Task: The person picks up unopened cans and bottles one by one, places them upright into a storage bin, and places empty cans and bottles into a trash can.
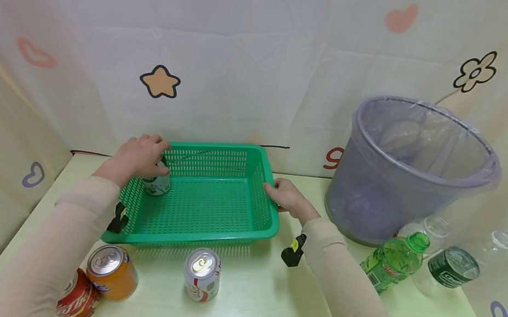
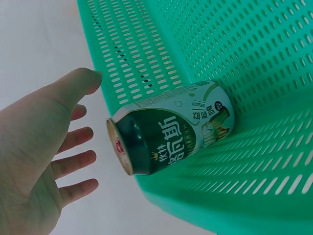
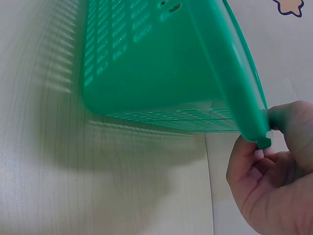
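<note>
A green perforated basket (image 1: 193, 239) stands on the table, with a dark green and pale drink can (image 2: 183, 122) upright at its left end. My left hand (image 1: 134, 159) is over that can at the basket's back left corner. In the left wrist view its thumb and fingers are spread, apart from the can's top. With thumb and curled fingers, my right hand (image 1: 290, 197) pinches the rim at the basket's right end. In front of the basket stand a white can (image 1: 202, 278), an orange can (image 1: 113, 273) and a red can (image 1: 79, 298), the last partly behind my left sleeve.
A purple-grey bin (image 1: 368, 193) with a clear plastic liner stands at the back right. Beside it are a green plastic bottle (image 1: 392, 263) and clear bottles, one with a dark green label (image 1: 453, 266). A patterned curtain (image 1: 229, 66) hangs behind the table.
</note>
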`<state>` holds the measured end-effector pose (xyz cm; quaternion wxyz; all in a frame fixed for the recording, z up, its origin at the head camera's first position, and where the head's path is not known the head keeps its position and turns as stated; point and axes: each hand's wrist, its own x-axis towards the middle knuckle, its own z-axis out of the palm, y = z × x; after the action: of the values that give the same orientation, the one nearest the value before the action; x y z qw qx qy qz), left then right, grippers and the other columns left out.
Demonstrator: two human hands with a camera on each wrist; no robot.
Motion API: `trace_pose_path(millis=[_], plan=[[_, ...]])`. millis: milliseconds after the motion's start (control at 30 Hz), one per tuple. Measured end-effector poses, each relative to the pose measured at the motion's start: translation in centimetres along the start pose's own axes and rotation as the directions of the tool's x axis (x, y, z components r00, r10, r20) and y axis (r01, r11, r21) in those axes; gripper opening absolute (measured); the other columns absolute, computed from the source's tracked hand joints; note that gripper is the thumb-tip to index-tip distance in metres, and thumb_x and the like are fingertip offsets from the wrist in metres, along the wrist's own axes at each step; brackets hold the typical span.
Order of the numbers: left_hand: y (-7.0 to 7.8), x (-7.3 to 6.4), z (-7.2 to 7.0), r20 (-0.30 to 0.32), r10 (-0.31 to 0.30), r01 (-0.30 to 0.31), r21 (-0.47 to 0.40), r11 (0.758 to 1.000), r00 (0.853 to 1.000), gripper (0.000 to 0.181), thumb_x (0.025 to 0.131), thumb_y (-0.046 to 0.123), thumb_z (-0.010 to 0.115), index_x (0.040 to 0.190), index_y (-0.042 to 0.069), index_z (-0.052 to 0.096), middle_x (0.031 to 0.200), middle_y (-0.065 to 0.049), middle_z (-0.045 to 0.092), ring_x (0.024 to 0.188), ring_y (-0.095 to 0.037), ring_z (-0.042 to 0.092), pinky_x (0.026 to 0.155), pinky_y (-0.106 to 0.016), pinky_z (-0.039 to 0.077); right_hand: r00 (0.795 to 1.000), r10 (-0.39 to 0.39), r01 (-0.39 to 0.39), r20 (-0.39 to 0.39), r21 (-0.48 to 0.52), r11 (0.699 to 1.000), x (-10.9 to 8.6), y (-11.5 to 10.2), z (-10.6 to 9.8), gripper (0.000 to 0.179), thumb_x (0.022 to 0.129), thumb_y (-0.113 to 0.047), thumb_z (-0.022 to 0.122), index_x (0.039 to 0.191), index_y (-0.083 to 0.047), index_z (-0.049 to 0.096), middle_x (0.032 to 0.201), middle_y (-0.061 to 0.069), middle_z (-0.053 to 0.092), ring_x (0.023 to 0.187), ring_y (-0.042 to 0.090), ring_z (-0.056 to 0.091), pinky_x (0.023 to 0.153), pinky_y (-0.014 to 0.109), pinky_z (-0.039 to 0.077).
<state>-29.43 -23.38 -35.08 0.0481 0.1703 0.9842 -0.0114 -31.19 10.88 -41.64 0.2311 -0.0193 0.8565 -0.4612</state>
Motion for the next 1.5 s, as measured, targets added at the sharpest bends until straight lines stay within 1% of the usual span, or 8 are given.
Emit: trace_pose_path(millis=[367, 700, 833, 967, 1033, 1167, 1333, 1500], plan=[[0.4, -1.7, -1.1, -0.114, 0.08, -0.071, 0.079, 0.994, 0.99, 0.049, 0.084, 0.033, 0.063, 0.124, 0.006, 0.052, 0.122, -0.019, 0.051, 0.105, -0.036, 0.049, 0.083, -0.052, 0.044, 1.0, 0.003, -0.003, -0.009, 0.0, 1.0, -0.1, -0.1, 0.1, 0.033, 0.098, -0.032, 0.042, 0.109, -0.002, 0.049, 0.102, 0.012, 0.055, 0.083, 0.017, 0.061, 0.075, 0.036, 0.054], [0.9, -3.8, -2.1, -0.248, 0.164, -0.134, 0.132, 0.982, 0.955, 0.04, 0.084, 0.028, 0.065, 0.114, 0.004, 0.057, 0.099, -0.013, 0.056, 0.079, -0.027, 0.052, 0.063, -0.041, 0.046, 1.0, -0.008, 0.008, -0.005, 0.009, 1.0, -0.2, -0.2, 0.0, 0.034, 0.098, -0.031, 0.041, 0.111, 0.0, 0.048, 0.104, 0.014, 0.056, 0.082, 0.018, 0.063, 0.074, 0.036, 0.055], [1.1, -4.6, -2.0, -0.313, 0.214, -0.175, 0.148, 0.973, 0.925, 0.036, 0.081, 0.027, 0.068, 0.108, 0.004, 0.06, 0.092, -0.011, 0.056, 0.072, -0.025, 0.05, 0.057, -0.038, 0.045, 1.0, -0.004, 0.004, -0.002, 0.011, 1.0, -0.1, -0.1, 0.0, 0.034, 0.098, -0.031, 0.041, 0.111, -0.001, 0.048, 0.105, 0.013, 0.055, 0.083, 0.018, 0.062, 0.075, 0.035, 0.055], [1.3, -5.4, -1.6, -0.415, 0.285, -0.233, 0.171, 0.957, 0.864, 0.032, 0.077, 0.025, 0.072, 0.099, 0.004, 0.063, 0.084, -0.009, 0.056, 0.065, -0.023, 0.049, 0.051, -0.034, 0.044, 1.0, -0.007, 0.007, 0.002, 0.009, 1.0, -0.1, 0.0, 0.1, 0.034, 0.098, -0.031, 0.041, 0.112, 0.0, 0.048, 0.106, 0.014, 0.055, 0.085, 0.018, 0.062, 0.075, 0.036, 0.055], [1.4, -5.7, -1.5, -0.448, 0.306, -0.248, 0.184, 0.951, 0.84, 0.031, 0.076, 0.025, 0.073, 0.096, 0.005, 0.063, 0.081, -0.008, 0.055, 0.062, -0.022, 0.049, 0.048, -0.032, 0.043, 1.0, -0.011, 0.011, 0.003, 0.008, 1.0, -0.1, -0.1, 0.1, 0.034, 0.098, -0.03, 0.041, 0.112, 0.0, 0.048, 0.107, 0.014, 0.055, 0.086, 0.019, 0.062, 0.075, 0.036, 0.055], [1.7, -6.4, -1.2, -0.481, 0.331, -0.271, 0.191, 0.943, 0.812, 0.03, 0.074, 0.025, 0.074, 0.094, 0.005, 0.063, 0.082, -0.008, 0.057, 0.063, -0.022, 0.05, 0.048, -0.032, 0.044, 1.0, -0.012, 0.012, 0.005, 0.01, 1.0, -0.1, -0.1, 0.0, 0.034, 0.098, -0.031, 0.042, 0.112, 0.0, 0.048, 0.107, 0.014, 0.055, 0.086, 0.019, 0.063, 0.074, 0.035, 0.055], [2.1, -7.4, -0.8, -0.504, 0.356, -0.296, 0.197, 0.935, 0.787, 0.03, 0.073, 0.024, 0.075, 0.093, 0.005, 0.062, 0.09, -0.01, 0.061, 0.063, -0.022, 0.051, 0.049, -0.03, 0.045, 1.0, -0.009, 0.009, 0.004, 0.01, 1.0, -0.1, -0.1, 0.1, 0.034, 0.098, -0.031, 0.042, 0.112, -0.001, 0.048, 0.106, 0.014, 0.055, 0.086, 0.019, 0.062, 0.075, 0.036, 0.055], [2.5, -8.6, -0.4, -0.491, 0.328, -0.273, 0.181, 0.945, 0.807, 0.029, 0.073, 0.024, 0.075, 0.092, 0.007, 0.062, 0.089, -0.009, 0.059, 0.06, -0.02, 0.046, 0.046, -0.027, 0.038, 1.0, -0.011, 0.011, 0.002, 0.009, 1.0, -0.3, -0.1, 0.2, 0.035, 0.098, -0.032, 0.041, 0.112, 0.0, 0.047, 0.105, 0.013, 0.055, 0.084, 0.018, 0.062, 0.077, 0.037, 0.054]])
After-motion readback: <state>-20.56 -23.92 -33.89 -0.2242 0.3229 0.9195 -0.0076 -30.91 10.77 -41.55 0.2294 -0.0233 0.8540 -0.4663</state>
